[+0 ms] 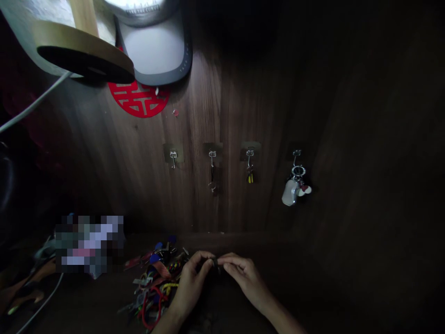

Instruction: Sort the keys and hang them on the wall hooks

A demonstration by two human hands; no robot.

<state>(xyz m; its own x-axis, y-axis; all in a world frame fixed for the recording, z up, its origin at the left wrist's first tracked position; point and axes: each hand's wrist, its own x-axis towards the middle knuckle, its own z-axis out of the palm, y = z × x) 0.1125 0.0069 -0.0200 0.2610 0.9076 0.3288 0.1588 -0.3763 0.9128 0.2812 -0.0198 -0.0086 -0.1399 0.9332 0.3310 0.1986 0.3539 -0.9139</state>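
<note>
My left hand [195,278] is closed in a pinch on a small dark item [216,265], whose kind is too dim to tell. From the other side, the fingertips of my right hand [245,278] press together at the same item. Close beside my left hand lies a pile of keys and key rings [156,283], with blue tags, a red cord [144,308] and a yellow braided strap [169,287]. My left wrist covers part of the pile.
Four metal hooks line the wooden panel. The leftmost hook [173,157] is bare; small key rings hang from the middle two, and a larger bunch [294,188] from the rightmost. Above are a cap [153,51], a red paper-cut [141,104] and a round lamp [83,51].
</note>
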